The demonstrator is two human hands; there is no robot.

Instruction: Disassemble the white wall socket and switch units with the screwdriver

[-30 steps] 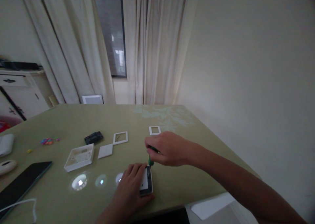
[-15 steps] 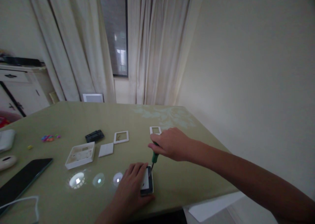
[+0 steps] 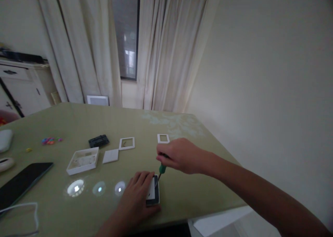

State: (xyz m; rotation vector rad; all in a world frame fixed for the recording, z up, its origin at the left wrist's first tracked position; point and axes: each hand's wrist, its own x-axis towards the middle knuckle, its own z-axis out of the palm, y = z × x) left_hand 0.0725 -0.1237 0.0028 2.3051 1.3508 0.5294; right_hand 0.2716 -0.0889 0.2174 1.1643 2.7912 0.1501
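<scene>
Small switch module [image 3: 153, 194], white face with dark rim, lies flat on the green table [image 3: 182, 192], close to the near edge, just left of the near right corner. Left hand [image 3: 136, 200] lies spread over its left side, fingers flat, pinning it down, not curled round it. Screwdriver [image 3: 161, 171], green handle, stands tilted with the tip down on the module's far right corner. Right hand [image 3: 179, 155] closed tight round the handle top, forearm coming in from the lower right. Bare tabletop to the right of the module as far as the table's right edge; bare strip also between the module and the far parts. Against the picture 0.5 s ago: right hand sits a little lower and the screwdriver stands steeper, tip on the same spot; left hand and module much as they were; the view has swung slightly so the whole scene sits a touch left. Further out, 2 white frames [image 3: 127, 143] [image 3: 163, 138], a white plate [image 3: 110, 156], an open white back box [image 3: 83, 160] and a black insert [image 3: 99, 141], all apart from each other. Left: dark tablet [image 3: 22, 183] at the near edge, white cable [image 3: 23, 212], coloured bits [image 3: 50, 140]. 3 lamp reflections on the glossy top. Beyond: pale curtains [image 3: 161, 46], dark window [image 3: 126, 32], plain wall at right, white cabinet [image 3: 20, 87] at left.
</scene>
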